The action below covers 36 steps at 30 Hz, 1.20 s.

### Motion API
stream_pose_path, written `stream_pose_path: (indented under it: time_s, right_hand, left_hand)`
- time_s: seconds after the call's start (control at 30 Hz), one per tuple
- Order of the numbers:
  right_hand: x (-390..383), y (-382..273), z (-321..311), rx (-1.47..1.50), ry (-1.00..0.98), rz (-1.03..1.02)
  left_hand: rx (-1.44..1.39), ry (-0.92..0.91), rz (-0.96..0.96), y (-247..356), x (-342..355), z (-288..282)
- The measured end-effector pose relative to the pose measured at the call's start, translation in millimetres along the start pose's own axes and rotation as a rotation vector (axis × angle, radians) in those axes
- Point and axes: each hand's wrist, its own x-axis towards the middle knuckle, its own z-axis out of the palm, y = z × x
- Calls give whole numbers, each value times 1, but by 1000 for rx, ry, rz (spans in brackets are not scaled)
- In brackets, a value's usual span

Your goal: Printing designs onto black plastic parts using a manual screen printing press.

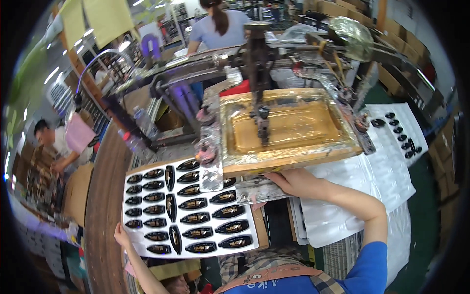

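Observation:
My left hand [121, 236] is closed at the left edge of a white moulded tray [142, 239], its fingers pinching the rim. Rows of glossy black pointed-oval plastic parts [194, 218] with gold print lie in that tray. My right hand [299, 183] reaches below the front edge of a wooden-framed printing screen [289, 117] wet with amber ink. Its fingertips are partly hidden under the frame, near a metal plate [262, 192], so their grip is unclear. A dark squeegee arm [259, 73] stands over the screen.
White empty-looking trays [338, 206] are stacked at right, with several small black parts [399, 131] on a farther sheet. Metal clamps [208, 152] flank the screen. Bottles [142, 117] stand at the left. One person [220, 27] sits behind the machine, another [58, 142] works far left.

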Motion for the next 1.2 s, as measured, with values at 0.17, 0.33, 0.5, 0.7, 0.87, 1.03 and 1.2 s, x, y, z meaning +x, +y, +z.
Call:
stream_pose_path:
  time_s: [0.17, 0.33, 0.5, 0.7, 0.87, 1.03, 1.2]
  right_hand:
    - [-24, 14, -30, -113, 57, -12]
    - [-54, 42, -65, -226, 141, 24]
    - [-80, 122, -115, -453, 353, 159]
    - [-107, 225, -208, -893, 431, 886]
    - [-134, 280, -240, -906, 369, 1102]
    - [-155, 286, -248, -842, 358, 965]
    - [-140, 262, -232, -737, 725, 341]
  left_hand:
    - [-193, 2, 198, 155, -45, 10]
    - [-188, -173, 280, 254, -105, 15]
    - [-159, -159, 505, 318, -143, 24]
    - [-230, -189, 602, 354, -151, 33]
    - [-362, -129, 849, 397, -142, 28]
    - [-432, -388, 628, 430, -139, 69]
    - [-460, -359, 835, 429, -136, 154]
